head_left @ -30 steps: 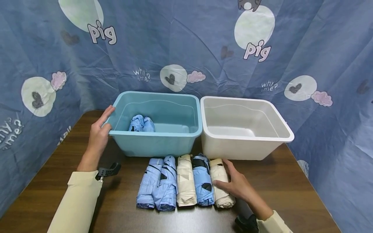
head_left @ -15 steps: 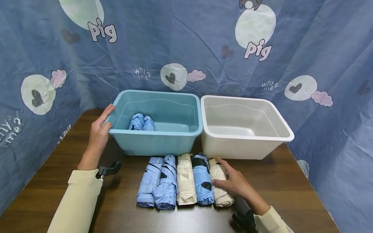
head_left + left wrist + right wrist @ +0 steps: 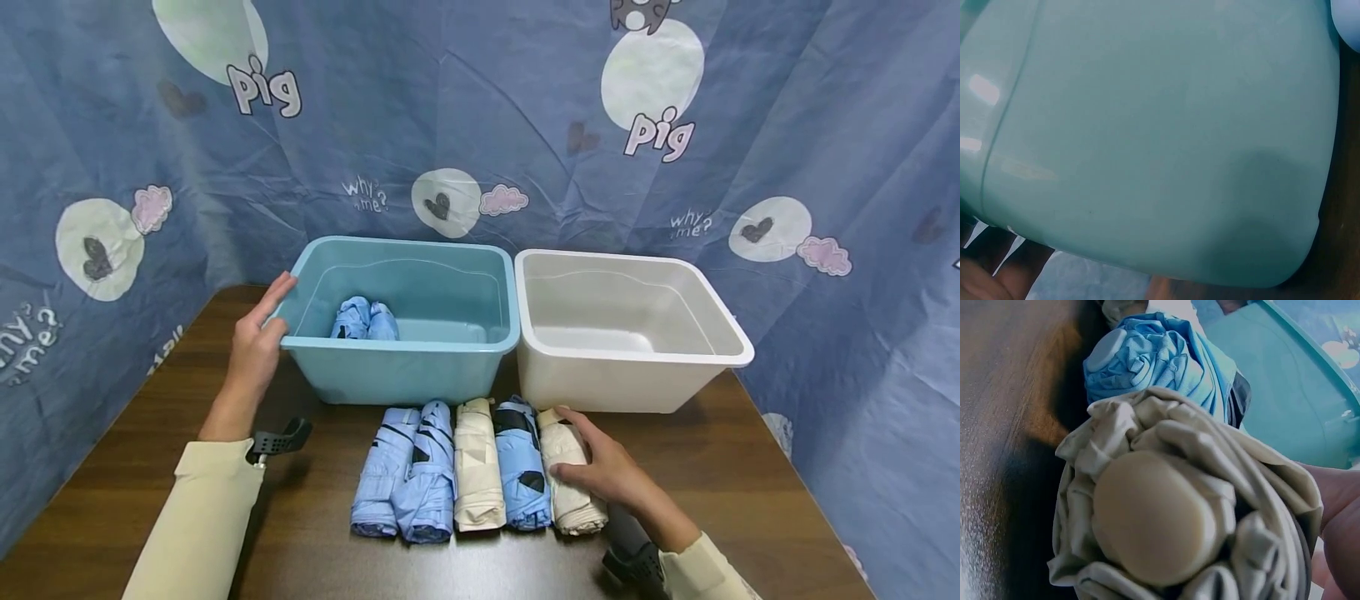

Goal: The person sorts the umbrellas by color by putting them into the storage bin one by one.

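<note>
In the head view, my left hand (image 3: pixel 256 337) holds the left rim of a teal bin (image 3: pixel 397 371), its fingers along the edge and the thumb by the front corner. My right hand (image 3: pixel 606 467) grips a rolled cream folding umbrella (image 3: pixel 566 450), the rightmost in a row on the table, thumb to its left and fingers over its far end. The right wrist view shows that umbrella's round end cap (image 3: pixel 1150 519) close up. Left of it lie a blue umbrella (image 3: pixel 522 467), another cream umbrella (image 3: pixel 478 467) and two paler blue umbrellas (image 3: pixel 426 483).
Two blue rolled bundles (image 3: pixel 365 318) stand inside the teal bin, toward its left. A white bin (image 3: pixel 600 379) stands against the teal bin's right side. Both are on a brown wooden table (image 3: pixel 315 533), in front of a blue printed cloth (image 3: pixel 480 100).
My right fingers have shifted slightly left over the far end of the rightmost cream umbrella. My left hand stays on the teal bin.
</note>
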A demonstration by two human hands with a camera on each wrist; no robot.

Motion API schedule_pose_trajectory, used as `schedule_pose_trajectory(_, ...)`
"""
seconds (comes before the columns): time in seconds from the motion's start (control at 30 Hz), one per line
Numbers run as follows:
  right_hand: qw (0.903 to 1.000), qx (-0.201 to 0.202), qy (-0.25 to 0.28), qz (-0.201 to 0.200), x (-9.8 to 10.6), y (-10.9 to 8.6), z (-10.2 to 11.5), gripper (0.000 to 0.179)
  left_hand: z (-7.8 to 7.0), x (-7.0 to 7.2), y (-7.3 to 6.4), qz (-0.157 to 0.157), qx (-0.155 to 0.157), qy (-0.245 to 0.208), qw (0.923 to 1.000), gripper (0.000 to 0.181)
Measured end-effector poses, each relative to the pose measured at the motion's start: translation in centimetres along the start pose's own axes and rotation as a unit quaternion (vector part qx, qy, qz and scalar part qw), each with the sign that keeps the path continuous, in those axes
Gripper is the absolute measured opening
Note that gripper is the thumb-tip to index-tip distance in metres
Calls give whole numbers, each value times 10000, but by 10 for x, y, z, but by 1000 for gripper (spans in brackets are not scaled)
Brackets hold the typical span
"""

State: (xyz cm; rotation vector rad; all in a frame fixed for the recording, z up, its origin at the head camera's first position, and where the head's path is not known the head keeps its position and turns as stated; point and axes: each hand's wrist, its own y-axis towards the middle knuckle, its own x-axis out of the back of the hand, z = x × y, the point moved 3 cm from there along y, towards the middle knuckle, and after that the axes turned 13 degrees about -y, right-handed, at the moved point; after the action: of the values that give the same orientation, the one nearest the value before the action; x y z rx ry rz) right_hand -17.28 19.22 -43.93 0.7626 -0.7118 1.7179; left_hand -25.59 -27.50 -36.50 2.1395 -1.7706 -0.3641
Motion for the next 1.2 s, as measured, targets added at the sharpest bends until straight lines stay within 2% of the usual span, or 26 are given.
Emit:
schedule_pose_trajectory(0.23, 9997, -77, 134, -203, 8, -6, -3, 84, 0, 1, 1, 6, -6, -2, 10000, 58)
schedule_pose_trajectory(0.43, 9937, -221, 1092, -81, 15, -12, -7, 83, -1, 0, 2, 10, -13, -77, 10000, 58)
schedule_pose_trajectory(0.63, 9860, -199, 1651, -135, 23, -17, -10, 84, -16, -5, -2, -8, -44, -81, 10000, 57)
schedule_pose_trajectory(0.9, 9785, -177, 2052, -147, 33, -27, -6, 85, -3, 2, 2, -116, -119, 68, 9998, 58)
schedule_pose_trajectory(1.1, 9755, -166, 2186, -185, 40, -36, 0, 87, -2, 2, 0, -83, -54, 42, 9999, 58)
schedule_pose_trajectory(1.2, 9750, 32, 2207, -246, 44, -40, 5, 87, -2, 2, 0, -59, -90, 34, 9999, 58)
